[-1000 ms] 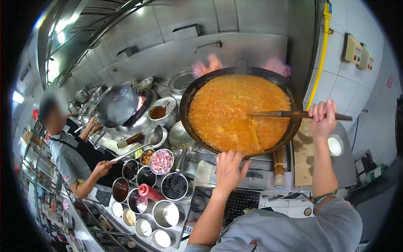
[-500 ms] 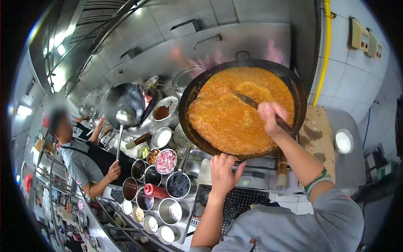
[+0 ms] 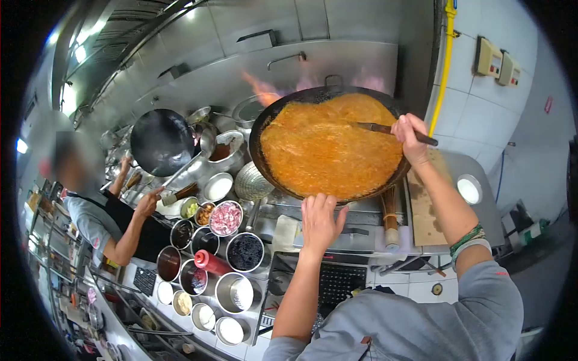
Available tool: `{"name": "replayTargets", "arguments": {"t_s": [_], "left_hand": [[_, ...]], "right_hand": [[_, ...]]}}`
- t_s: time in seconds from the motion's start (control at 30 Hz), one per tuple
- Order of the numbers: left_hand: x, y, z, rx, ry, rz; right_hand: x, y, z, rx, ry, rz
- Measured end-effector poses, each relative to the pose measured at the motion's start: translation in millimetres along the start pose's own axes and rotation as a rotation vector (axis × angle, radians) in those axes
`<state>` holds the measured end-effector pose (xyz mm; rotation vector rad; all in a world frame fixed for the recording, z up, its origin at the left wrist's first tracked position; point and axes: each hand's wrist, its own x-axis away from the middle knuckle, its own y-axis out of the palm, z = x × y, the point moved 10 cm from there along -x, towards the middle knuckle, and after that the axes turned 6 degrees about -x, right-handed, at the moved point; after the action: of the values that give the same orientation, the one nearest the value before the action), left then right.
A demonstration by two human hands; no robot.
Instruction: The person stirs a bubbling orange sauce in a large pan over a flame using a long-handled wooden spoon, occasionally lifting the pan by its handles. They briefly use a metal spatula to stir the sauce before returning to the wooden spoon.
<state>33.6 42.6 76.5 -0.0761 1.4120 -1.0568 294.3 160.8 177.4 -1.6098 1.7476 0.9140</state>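
Note:
A large black wok [image 3: 260,157], full of bubbling orange-brown oily sauce [image 3: 325,150], sits on the stove over flames. My right hand [image 3: 413,137] is closed around the wooden handle of a long utensil [image 3: 376,127] at the wok's right side. Its far end dips into the sauce, so its head is hidden. My left hand [image 3: 321,219] is at the wok's near edge, fingers curled at the rim and thumb apart. The near handle itself is hidden behind these fingers.
Left of the wok stand a skimmer [image 3: 253,182], a bowl of pink chopped food [image 3: 226,218], a red squeeze bottle [image 3: 212,263] and several metal pots. A bamboo brush [image 3: 391,225] lies at right, near a white bowl [image 3: 469,190]. A co-worker [image 3: 114,222] handles another wok [image 3: 161,143].
My right hand and the utensil have moved up and to the right. Orange flame has grown behind the wok. The co-worker's wok is tipped up and their ladle is lower. My view has shifted.

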Motion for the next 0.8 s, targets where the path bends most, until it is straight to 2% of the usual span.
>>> {"name": "replayTargets", "arguments": {"t_s": [0.33,0.63,0.8], "left_hand": [[8.8,-4.2,-8.6,0.097,0.005,0.079],[8.3,-5.3,-9.0,0.118,0.012,0.064],[6.5,-4.1,-9.5,0.093,-0.004,0.020]], "right_hand": [[-35.0,-33.8,-103.8,0.020,0.124,-0.048],[-87.2,-46.3,-181.1,-0.026,0.273,0.016],[-124.7,-74.2,-189.1,-0.110,0.332,0.041]]}}
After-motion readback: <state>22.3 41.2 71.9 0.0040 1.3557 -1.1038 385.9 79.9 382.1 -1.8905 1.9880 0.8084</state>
